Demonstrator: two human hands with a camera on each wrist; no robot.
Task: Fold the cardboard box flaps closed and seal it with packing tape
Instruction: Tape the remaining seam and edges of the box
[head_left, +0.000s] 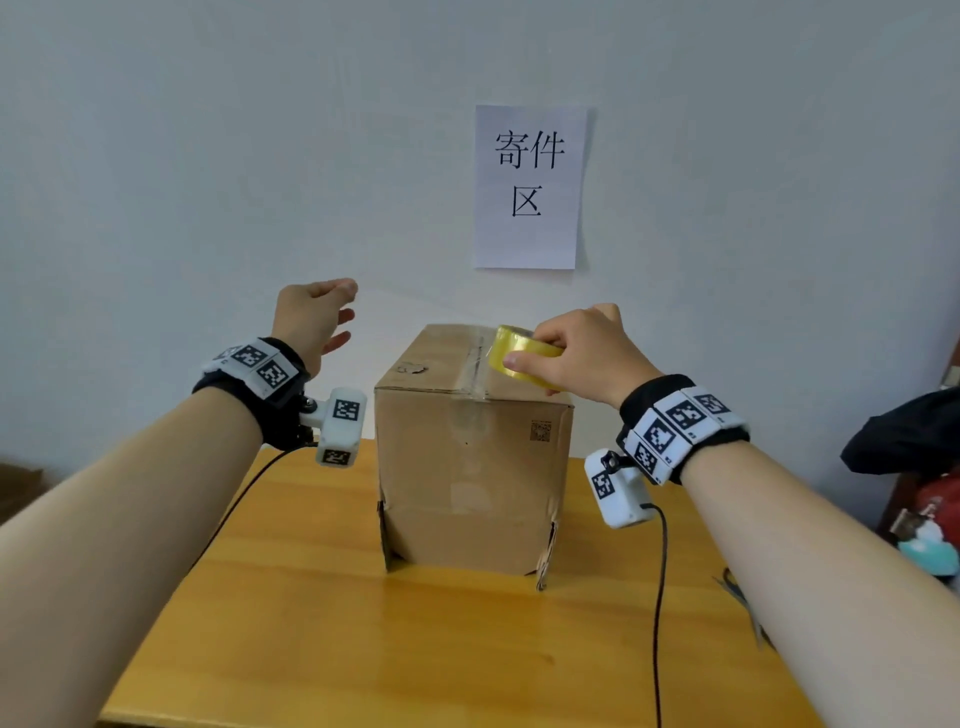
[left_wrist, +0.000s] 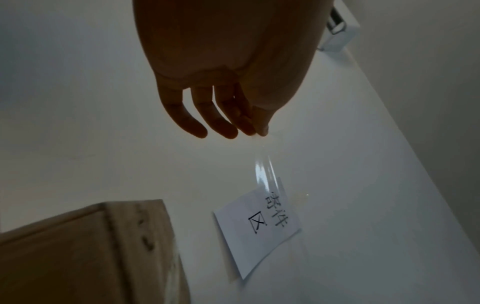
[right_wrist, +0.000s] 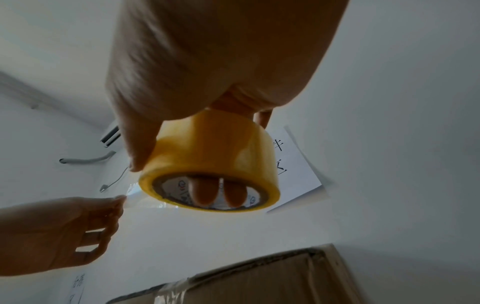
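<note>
box on table, tape roll above.

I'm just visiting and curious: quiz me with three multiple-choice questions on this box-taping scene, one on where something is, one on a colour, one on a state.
1. Where is the roll of packing tape?
A. On the wooden table
B. In the right hand, above the brown cardboard box
C. Inside the box

2. What colour is the roll?
A. Yellow
B. Blue
C. Black

3. What is the left hand doing?
A. Pressing on the box
B. Lying flat on the table
C. Pinching the clear tape end drawn from the roll

Answers: 1 B, fingers grip it over the box top. 2 A, plainly yellow. 3 C, fingertips hold the clear strip.
</note>
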